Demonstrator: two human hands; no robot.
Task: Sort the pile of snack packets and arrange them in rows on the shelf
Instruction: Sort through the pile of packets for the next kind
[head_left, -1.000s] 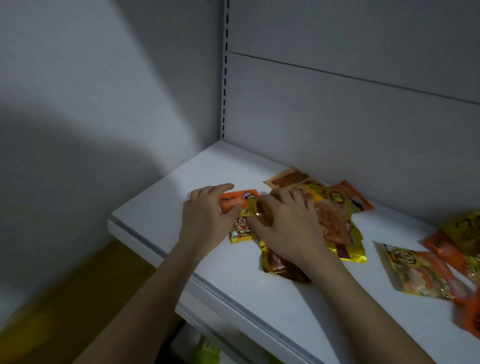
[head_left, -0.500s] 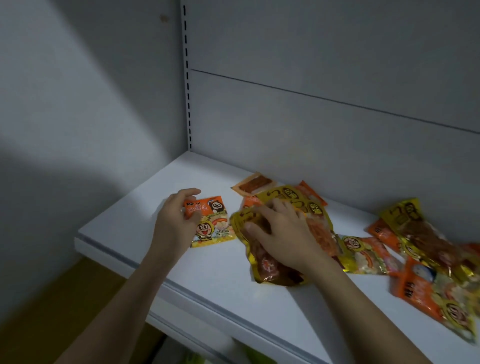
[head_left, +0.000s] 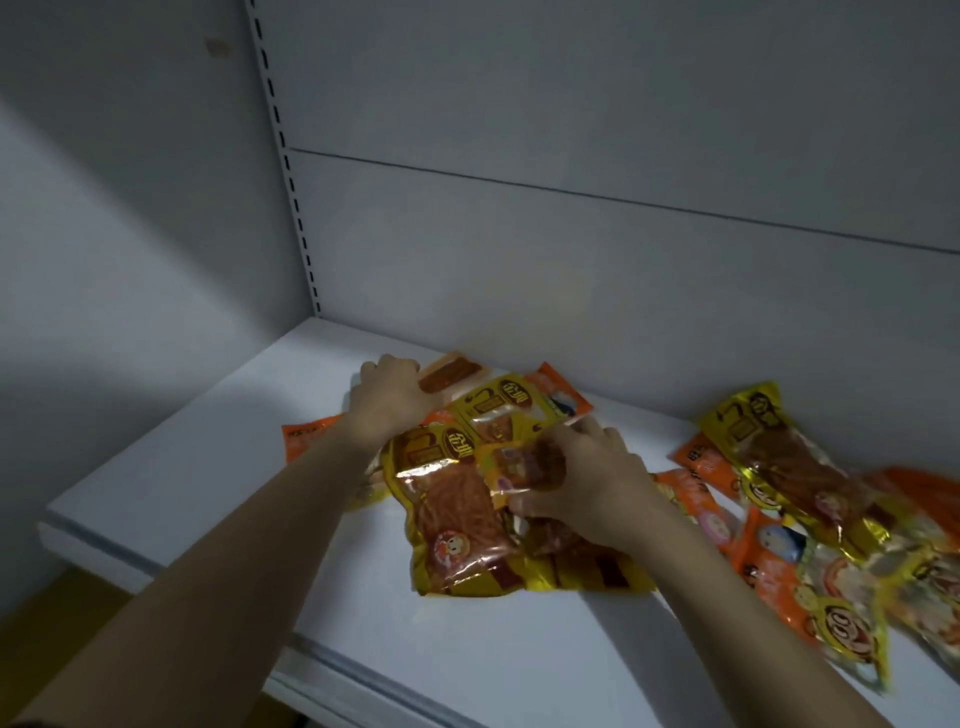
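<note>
your landmark is the big gold packet (head_left: 457, 512) that lies flat near the front edge of the white shelf (head_left: 208, 499). your left hand (head_left: 387, 402) reaches behind this packet and its fingers curl on the slim orange packet (head_left: 449, 375) by the back wall; the fingertips are hidden, so i judge it holds this packet but the pinch itself does not show. your right hand (head_left: 582, 486) lies just right of the gold packet and grips a small yellow packet (head_left: 519, 462), with the thumb under it and the fingers over it. a second gold packet (head_left: 501, 413) lies behind the landmark, overlapping it. an orange packet (head_left: 306, 439) shows left of the landmark, partly under your left arm. more packets, the loose pile (head_left: 810, 519), lie well to the right of it, some on top of others.

the packets look light and soft, made of shiny film, so i think they will slide easily on each other and on the smooth shelf. they bend when you lift them by one corner. it is better to take hold on the flat sealed edge at the top, or to pinch across the width. press gently, because the snack inside may break. no row is formed yet, so sorting is at the beginning.
</note>
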